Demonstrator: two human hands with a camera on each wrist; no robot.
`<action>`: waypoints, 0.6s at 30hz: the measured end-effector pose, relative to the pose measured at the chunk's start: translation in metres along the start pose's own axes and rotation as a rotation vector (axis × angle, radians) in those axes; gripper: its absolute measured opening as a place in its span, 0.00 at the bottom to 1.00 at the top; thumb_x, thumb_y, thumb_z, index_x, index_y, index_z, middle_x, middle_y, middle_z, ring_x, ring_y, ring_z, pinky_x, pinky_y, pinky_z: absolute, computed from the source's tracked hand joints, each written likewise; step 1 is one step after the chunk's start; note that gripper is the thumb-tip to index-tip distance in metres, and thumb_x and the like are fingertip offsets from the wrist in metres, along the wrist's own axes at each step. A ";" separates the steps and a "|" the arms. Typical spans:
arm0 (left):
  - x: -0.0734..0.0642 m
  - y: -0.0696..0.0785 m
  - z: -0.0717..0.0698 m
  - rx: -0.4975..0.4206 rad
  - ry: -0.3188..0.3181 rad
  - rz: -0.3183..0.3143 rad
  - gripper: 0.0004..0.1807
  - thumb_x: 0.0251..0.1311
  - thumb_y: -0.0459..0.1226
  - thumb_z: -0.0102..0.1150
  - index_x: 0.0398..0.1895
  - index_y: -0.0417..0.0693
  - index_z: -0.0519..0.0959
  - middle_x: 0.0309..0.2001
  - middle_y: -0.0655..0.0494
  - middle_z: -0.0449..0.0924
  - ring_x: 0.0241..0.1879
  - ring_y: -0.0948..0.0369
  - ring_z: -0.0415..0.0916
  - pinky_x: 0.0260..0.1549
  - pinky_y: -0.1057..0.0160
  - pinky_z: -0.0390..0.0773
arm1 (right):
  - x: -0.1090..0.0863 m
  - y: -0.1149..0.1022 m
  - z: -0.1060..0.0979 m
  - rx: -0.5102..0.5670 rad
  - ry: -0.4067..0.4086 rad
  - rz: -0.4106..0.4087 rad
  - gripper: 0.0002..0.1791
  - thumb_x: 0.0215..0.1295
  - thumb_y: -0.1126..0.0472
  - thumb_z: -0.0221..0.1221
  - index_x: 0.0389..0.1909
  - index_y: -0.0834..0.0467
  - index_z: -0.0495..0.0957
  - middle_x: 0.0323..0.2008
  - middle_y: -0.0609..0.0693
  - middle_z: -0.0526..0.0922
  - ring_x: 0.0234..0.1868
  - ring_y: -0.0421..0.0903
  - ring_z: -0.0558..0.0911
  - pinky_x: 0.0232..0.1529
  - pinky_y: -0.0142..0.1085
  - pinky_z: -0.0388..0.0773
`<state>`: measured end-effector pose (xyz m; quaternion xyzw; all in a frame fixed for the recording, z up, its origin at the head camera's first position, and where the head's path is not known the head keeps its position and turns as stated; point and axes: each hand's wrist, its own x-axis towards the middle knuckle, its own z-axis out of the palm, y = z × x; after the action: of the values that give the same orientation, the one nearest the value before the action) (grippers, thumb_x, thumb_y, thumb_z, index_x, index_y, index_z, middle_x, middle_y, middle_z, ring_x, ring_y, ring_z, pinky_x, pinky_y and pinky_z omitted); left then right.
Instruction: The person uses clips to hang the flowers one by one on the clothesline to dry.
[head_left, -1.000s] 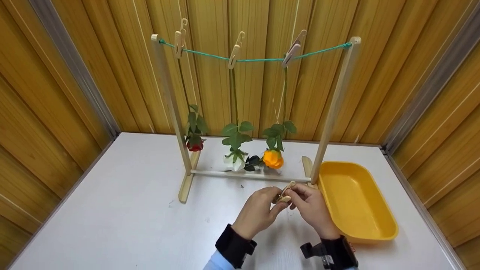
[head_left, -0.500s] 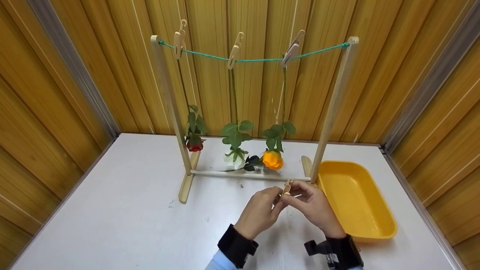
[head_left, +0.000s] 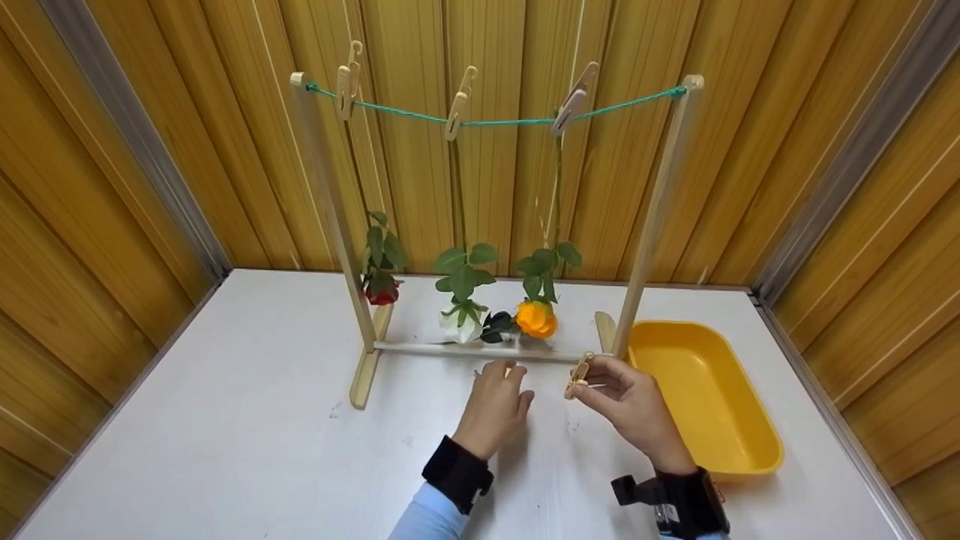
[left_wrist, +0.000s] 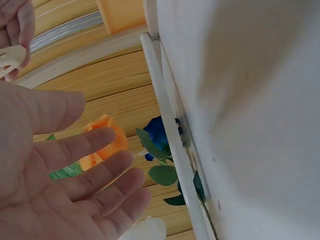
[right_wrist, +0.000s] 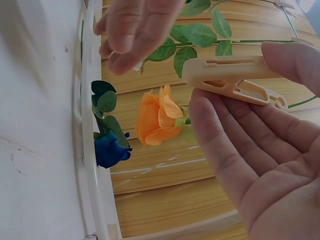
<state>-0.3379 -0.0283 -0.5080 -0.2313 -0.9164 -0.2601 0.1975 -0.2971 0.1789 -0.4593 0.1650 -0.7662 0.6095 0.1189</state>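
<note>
My right hand (head_left: 634, 405) pinches a beige clothespin (right_wrist: 232, 75) between thumb and fingers, just in front of the rack's right end. My left hand (head_left: 491, 411) hovers to its left, fingers loosely extended and holding nothing, near the bottom bar (head_left: 480, 351). Behind that bar a blue rose (left_wrist: 156, 134) lies on the table; in the head view mostly its dark leaves (head_left: 496, 328) show. Three roses hang upside down from a green cord (head_left: 510, 122) by clothespins: a red rose (head_left: 382, 292), a white rose (head_left: 461, 324) and an orange rose (head_left: 537, 319).
The wooden rack's left post (head_left: 330, 202) and right post (head_left: 656, 217) stand on flat feet. A yellow tray (head_left: 765, 420) sits right of the rack, beside my right forearm. Wood-patterned panels (head_left: 420, 202) enclose the white table (head_left: 247, 420).
My left hand has let go of the clothespin and moved left towards the bar. The right hand keeps the clothespin in nearly the same place. The head view has shifted slightly.
</note>
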 end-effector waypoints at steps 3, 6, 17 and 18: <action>0.007 -0.010 0.003 0.082 -0.025 -0.013 0.17 0.64 0.35 0.67 0.53 0.34 0.81 0.58 0.36 0.78 0.58 0.43 0.76 0.59 0.44 0.75 | -0.001 -0.002 -0.001 0.002 0.013 0.022 0.16 0.60 0.74 0.69 0.49 0.73 0.81 0.39 0.62 0.86 0.40 0.41 0.87 0.43 0.31 0.85; 0.016 -0.017 0.006 0.172 -0.068 -0.037 0.21 0.63 0.37 0.68 0.55 0.32 0.79 0.62 0.32 0.75 0.61 0.40 0.74 0.61 0.43 0.75 | -0.002 -0.003 -0.004 0.009 0.021 0.043 0.16 0.61 0.75 0.68 0.50 0.74 0.80 0.40 0.64 0.86 0.41 0.41 0.87 0.44 0.31 0.84; 0.046 -0.033 0.027 0.396 -0.174 -0.206 0.39 0.67 0.56 0.62 0.65 0.30 0.74 0.69 0.31 0.69 0.66 0.39 0.70 0.66 0.41 0.67 | -0.002 -0.006 -0.010 0.022 0.029 0.014 0.15 0.62 0.76 0.67 0.50 0.73 0.80 0.41 0.65 0.85 0.41 0.41 0.87 0.45 0.30 0.84; 0.048 -0.035 0.029 0.387 -0.171 -0.227 0.39 0.67 0.56 0.62 0.64 0.30 0.75 0.69 0.31 0.69 0.66 0.39 0.70 0.66 0.40 0.67 | -0.002 -0.006 -0.010 0.022 0.031 0.012 0.15 0.61 0.76 0.67 0.50 0.73 0.81 0.41 0.65 0.85 0.41 0.41 0.87 0.45 0.30 0.84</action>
<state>-0.4023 -0.0229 -0.5207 -0.1059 -0.9827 -0.0798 0.1294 -0.2929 0.1875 -0.4528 0.1522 -0.7585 0.6211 0.1254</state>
